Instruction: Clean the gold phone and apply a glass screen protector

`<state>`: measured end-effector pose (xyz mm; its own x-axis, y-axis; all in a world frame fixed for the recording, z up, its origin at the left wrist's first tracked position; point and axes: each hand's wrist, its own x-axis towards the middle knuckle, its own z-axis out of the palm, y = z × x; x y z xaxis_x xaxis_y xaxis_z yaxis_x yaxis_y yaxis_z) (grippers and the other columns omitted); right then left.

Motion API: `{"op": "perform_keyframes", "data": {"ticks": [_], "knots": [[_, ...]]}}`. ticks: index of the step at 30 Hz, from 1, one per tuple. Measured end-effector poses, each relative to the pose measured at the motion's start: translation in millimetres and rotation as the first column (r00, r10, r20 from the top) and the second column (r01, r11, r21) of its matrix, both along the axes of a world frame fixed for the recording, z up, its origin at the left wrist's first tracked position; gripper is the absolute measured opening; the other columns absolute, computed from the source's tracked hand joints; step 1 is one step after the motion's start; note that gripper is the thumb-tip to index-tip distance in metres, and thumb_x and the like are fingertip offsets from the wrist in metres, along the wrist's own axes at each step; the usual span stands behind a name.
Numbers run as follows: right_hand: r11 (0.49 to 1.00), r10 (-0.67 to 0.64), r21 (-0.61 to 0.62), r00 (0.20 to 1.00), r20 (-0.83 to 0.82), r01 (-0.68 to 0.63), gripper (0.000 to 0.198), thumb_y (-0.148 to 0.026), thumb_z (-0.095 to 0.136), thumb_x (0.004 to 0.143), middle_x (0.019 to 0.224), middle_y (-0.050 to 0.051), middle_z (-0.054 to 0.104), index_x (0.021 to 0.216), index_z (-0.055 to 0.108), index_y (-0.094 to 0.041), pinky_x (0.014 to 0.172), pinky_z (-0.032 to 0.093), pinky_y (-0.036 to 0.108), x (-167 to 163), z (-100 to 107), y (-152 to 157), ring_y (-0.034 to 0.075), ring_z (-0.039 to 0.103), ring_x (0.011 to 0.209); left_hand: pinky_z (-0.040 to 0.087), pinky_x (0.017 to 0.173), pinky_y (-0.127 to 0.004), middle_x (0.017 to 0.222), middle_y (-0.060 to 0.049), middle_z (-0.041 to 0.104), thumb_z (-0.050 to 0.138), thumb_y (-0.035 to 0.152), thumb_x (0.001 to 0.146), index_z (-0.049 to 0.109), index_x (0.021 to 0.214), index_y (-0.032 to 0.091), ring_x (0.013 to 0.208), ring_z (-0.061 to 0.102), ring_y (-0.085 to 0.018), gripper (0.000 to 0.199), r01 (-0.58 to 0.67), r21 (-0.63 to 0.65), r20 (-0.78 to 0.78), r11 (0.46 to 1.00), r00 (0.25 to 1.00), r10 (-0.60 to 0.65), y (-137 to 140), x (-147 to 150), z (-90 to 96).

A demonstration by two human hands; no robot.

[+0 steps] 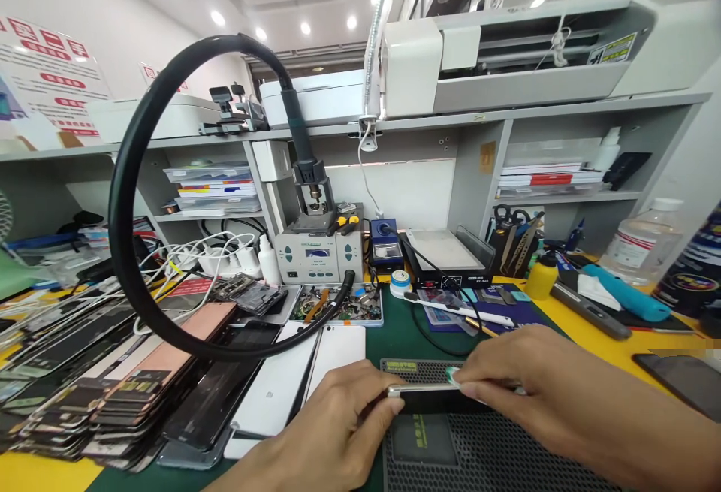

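Observation:
A smartphone (432,400) is held nearly edge-on above a black honeycomb-patterned mat (484,451), its dark face towards me and its light metal edge on top. My left hand (345,413) grips its left end between thumb and fingers. At the top edge, right of the middle, my right hand (521,372) pinches a small green-and-white piece (451,375) against the phone. The fingers cover most of that piece, so its shape cannot be made out. The phone's right end is hidden behind my right hand.
Left of my hands lie white phones (276,379) and a stack of phone parts (135,402). A hot air station (320,255) stands behind, its black hose (121,199) looping forward. A white toothbrush (462,309), a round tin (399,283) and a yellow bottle (541,276) are beyond the mat.

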<state>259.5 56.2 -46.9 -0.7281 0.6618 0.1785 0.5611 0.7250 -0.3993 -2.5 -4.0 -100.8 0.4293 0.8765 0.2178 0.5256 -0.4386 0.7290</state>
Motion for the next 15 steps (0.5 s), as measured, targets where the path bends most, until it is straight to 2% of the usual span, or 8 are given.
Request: {"op": "perform_keyframes", "data": {"ticks": [4,9,12,15], "knots": [[0.998,0.015,-0.057,0.998,0.057,-0.012,0.035,-0.031,0.055,0.102,0.070,0.003,0.075,0.076,0.076,-0.023,0.059,0.041,0.027,-3.5,0.7,1.8,0.018,0.062,0.062,0.044,0.082,-0.029,0.096,-0.004,0.066,0.044,0.029,0.107,0.069,0.110,0.022,0.092,0.059,-0.018,0.027,-0.008,0.023,-0.006,1.000,1.000,0.009,1.1,0.4,-1.0],[0.995,0.099,0.028,0.991,-0.085,-0.097,0.034,-0.024,0.047,0.106,0.086,0.005,0.078,0.098,0.080,-0.023,0.075,0.047,0.028,-38.6,-16.0,-9.0,0.020,0.069,0.079,0.041,0.080,-0.029,0.090,-0.003,0.062,0.043,0.029,0.107,0.066,0.100,0.020,0.089,0.056,-0.018,0.026,-0.017,0.041,-0.032,0.999,0.999,0.018,5.0,-3.7,-2.7],[0.992,0.125,0.053,0.984,-0.127,-0.119,0.035,-0.024,0.046,0.106,0.089,0.006,0.078,0.097,0.079,-0.022,0.078,0.048,0.029,-46.4,-19.2,-10.0,0.020,0.070,0.083,0.039,0.075,-0.027,0.082,-0.001,0.058,0.043,0.031,0.106,0.065,0.095,0.020,0.081,0.054,-0.016,0.027,-0.009,0.029,-0.052,1.000,0.999,0.010,8.1,-7.2,0.5],[0.996,0.092,-0.006,0.993,-0.077,-0.093,0.034,-0.027,0.049,0.105,0.084,0.004,0.078,0.092,0.080,-0.022,0.071,0.046,0.027,-38.6,-10.8,-5.4,0.018,0.068,0.076,0.038,0.073,-0.027,0.081,-0.001,0.058,0.043,0.036,0.106,0.065,0.092,0.019,0.077,0.052,-0.016,0.031,-0.001,0.008,-0.061,1.000,0.998,0.002,10.0,-9.2,3.3]]}}
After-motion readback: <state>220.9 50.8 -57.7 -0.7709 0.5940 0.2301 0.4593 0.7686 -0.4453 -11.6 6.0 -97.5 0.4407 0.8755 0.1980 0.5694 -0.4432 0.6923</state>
